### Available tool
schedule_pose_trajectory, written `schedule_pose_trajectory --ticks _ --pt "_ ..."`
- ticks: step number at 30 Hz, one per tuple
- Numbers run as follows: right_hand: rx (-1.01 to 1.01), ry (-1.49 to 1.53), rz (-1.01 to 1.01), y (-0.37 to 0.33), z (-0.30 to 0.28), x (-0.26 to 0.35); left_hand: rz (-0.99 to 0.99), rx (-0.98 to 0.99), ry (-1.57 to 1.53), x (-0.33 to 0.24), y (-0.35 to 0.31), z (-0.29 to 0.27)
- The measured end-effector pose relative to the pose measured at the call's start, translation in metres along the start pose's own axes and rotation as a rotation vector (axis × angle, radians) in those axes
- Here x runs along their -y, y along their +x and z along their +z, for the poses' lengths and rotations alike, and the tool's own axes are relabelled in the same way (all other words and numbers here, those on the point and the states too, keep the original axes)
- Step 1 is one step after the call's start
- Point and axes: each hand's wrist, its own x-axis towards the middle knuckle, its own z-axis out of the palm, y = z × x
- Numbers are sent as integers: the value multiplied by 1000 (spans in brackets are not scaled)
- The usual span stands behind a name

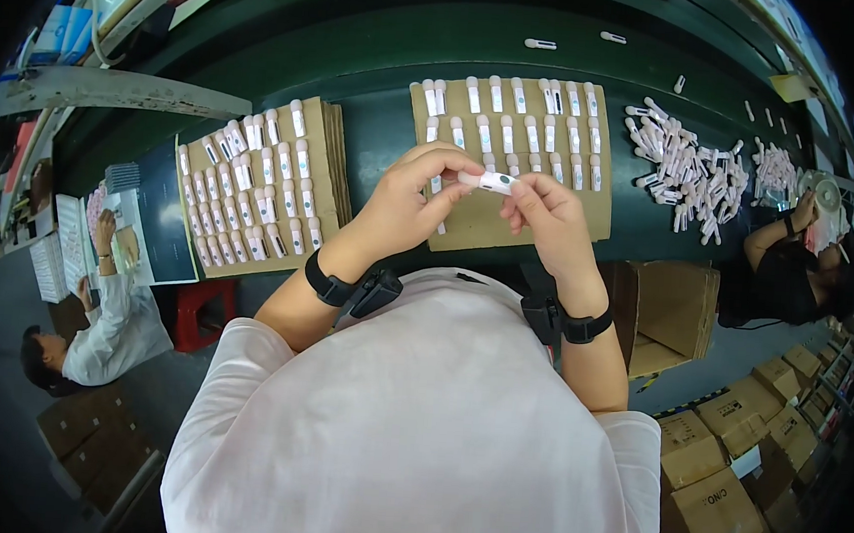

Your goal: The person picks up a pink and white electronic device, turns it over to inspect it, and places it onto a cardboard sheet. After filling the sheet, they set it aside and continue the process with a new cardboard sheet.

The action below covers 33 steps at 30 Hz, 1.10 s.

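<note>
Between my two hands is a small white stick-shaped device [493,182] with a rounded pale-pink head and a dark oval spot on its face. My left hand [404,194] pinches the rounded end. At the other end, the thumb and fingers of my right hand [555,218] are closed on it. Both hands are over the near part of a cardboard sheet [595,204], where rows of similar devices [507,133] lie side by side. My hands cover part of the nearest rows.
A stack of cardboard [330,161] bearing more rows stands at left. Right of my sheet lies a loose heap of devices [687,166]; a few single ones [613,38] are farther back. An open carton [666,318] sits below the table's edge. Co-workers [115,334] [793,277] work at both sides.
</note>
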Motion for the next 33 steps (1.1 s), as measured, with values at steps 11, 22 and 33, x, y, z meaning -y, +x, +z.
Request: schedule_pose_trajectory --ticks 11,22,33 --pt "-103 -459 -347 -23 24 11 -205 128 -76 -23 -5 -11" --pt "-117 -593 -417 -30 32 17 62 102 24 -23 -5 -12" --pt "-139 -420 -223 -31 34 15 155 67 41 -21 -4 -9"
